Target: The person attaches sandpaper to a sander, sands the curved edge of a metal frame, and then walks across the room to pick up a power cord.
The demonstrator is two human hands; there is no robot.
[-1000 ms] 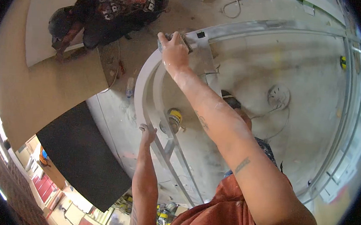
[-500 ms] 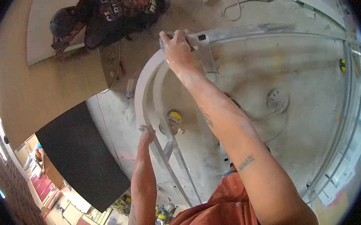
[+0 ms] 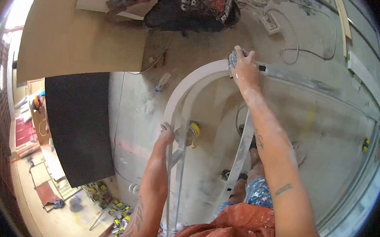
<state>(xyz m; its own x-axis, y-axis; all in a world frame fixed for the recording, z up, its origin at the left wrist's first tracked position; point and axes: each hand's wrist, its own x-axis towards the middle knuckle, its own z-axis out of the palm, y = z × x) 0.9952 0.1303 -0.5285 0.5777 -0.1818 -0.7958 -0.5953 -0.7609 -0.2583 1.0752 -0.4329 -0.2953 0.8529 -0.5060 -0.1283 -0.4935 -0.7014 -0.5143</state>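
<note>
A pale frame with a curved corner [image 3: 197, 77] and straight metal bars stands before me. My left hand [image 3: 167, 133] is wrapped round its left upright, just below where the curve begins. Up at the far end of the curve, my right hand [image 3: 245, 69] is closed on a dark grey object [image 3: 237, 59] pressed against the frame's top. What that object is cannot be made out. White dust or paint marks my right fingers and forearm. Right of that hand, a straight grey bar [image 3: 298, 77] carries on from the curve.
A co-worker in a dark printed shirt [image 3: 202, 7] bends over a tan board [image 3: 85, 45]. A black panel [image 3: 79, 128] lies left. A yellow-ended roll [image 3: 193, 134], a clear bottle [image 3: 162, 82] and a cable [image 3: 298, 51] lie on the floor. Another person [image 3: 38, 101] is far left.
The view has swung, so the frame and both hands appear further right and the frame more upright. My right hand stays at the curve's top, my left hand on the upright.
</note>
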